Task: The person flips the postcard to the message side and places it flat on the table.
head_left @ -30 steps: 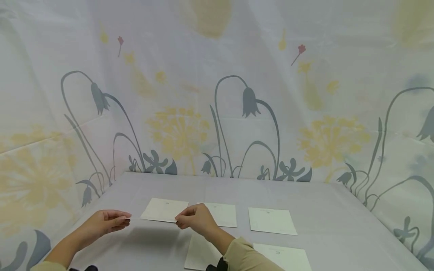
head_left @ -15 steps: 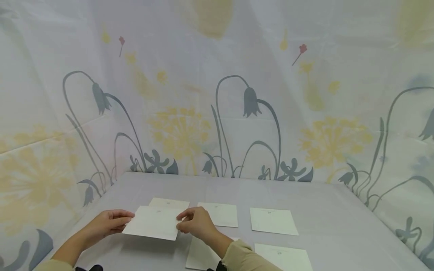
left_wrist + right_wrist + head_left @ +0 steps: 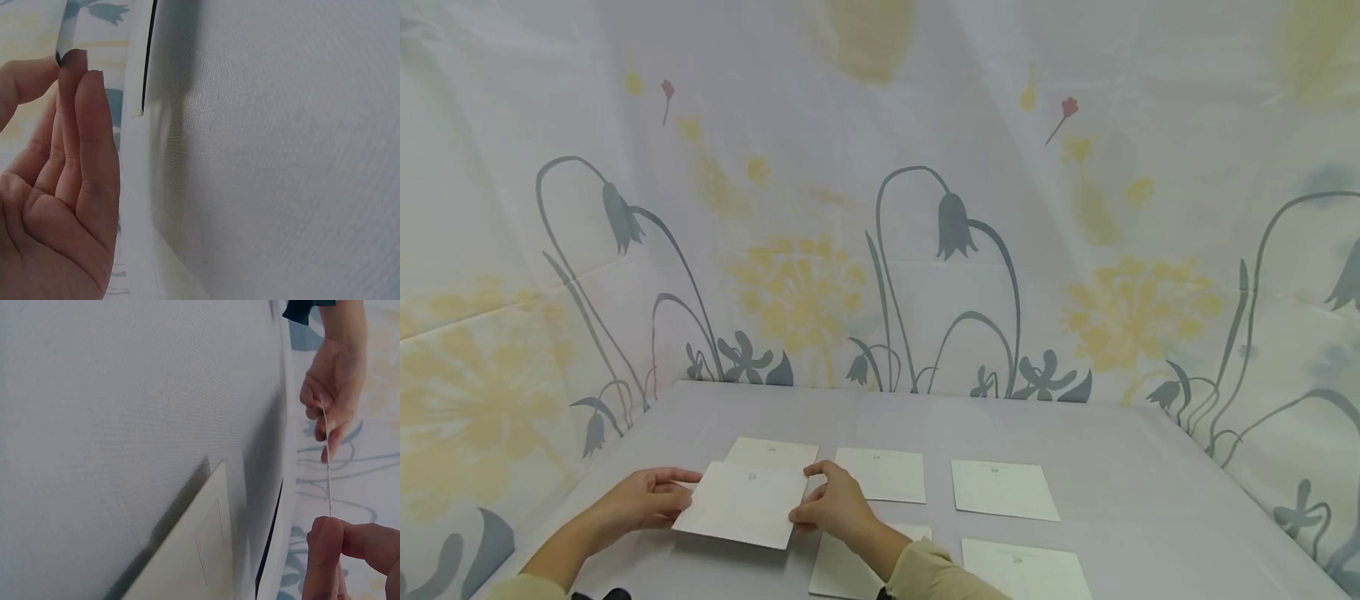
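Observation:
Both hands hold one thin white card (image 3: 741, 507) between them, raised off the table and tilted, with a small grey mark near its far edge. My left hand (image 3: 643, 504) pinches the card's left edge between thumb and fingers. At the right edge, my right hand (image 3: 841, 507) pinches it near the lower corner. The right wrist view shows this card edge-on as a thin line between the fingertips. Behind it, a similar card (image 3: 775, 450) lies partly hidden on the table. Another card (image 3: 842, 567) lies under the right forearm, partly covered.
More white cards lie flat on the pale grey table (image 3: 1120, 467): a back middle card (image 3: 891, 477), a back right card (image 3: 1003, 490) and a front right card (image 3: 1026, 571). A flower-printed cloth (image 3: 820, 208) hangs behind and at the sides.
The held card was nearly edge-on a second ago. It has tilted so its marked face shows, then dropped slightly toward the person. The right hand's fingers have shifted along its edge.

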{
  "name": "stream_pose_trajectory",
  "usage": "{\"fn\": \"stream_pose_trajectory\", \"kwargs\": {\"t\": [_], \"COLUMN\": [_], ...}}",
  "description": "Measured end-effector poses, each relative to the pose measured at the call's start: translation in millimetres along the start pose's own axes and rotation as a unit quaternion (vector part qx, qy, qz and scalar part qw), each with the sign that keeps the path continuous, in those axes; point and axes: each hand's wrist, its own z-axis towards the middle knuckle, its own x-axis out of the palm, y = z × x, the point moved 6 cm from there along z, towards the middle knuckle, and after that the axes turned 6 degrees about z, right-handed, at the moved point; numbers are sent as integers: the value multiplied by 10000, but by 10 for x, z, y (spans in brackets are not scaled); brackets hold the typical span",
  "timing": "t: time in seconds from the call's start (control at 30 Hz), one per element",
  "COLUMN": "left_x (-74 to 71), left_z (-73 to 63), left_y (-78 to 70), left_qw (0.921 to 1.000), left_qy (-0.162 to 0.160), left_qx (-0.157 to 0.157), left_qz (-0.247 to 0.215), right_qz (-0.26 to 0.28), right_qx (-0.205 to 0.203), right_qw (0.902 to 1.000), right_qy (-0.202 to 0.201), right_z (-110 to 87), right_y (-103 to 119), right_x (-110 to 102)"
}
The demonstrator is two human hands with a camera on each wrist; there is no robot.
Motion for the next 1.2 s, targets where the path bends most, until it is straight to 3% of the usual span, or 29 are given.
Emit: {"fn": "stream_pose_trajectory", "kwargs": {"t": [0.17, 0.47, 0.73, 1.2], "left_x": [30, 94, 94, 106], "left_z": [-39, -73, -85, -130], "left_y": [44, 110, 126, 131], "left_qw": [9996, 9990, 9972, 9964], "left_qy": [139, 256, 251, 362], "left_qx": [-119, -341, -456, -620], "left_qz": [223, 88, 533, 448], "right_qz": [11, 340, 399, 278], "right_qx": [278, 689, 739, 905], "right_qw": [9996, 9969, 9963, 9952], "right_qy": [80, 170, 166, 241], "right_z": [-23, 4, 11, -1], "right_y": [-67, -187, -217, -255], "right_x": [39, 91, 139, 142]}}
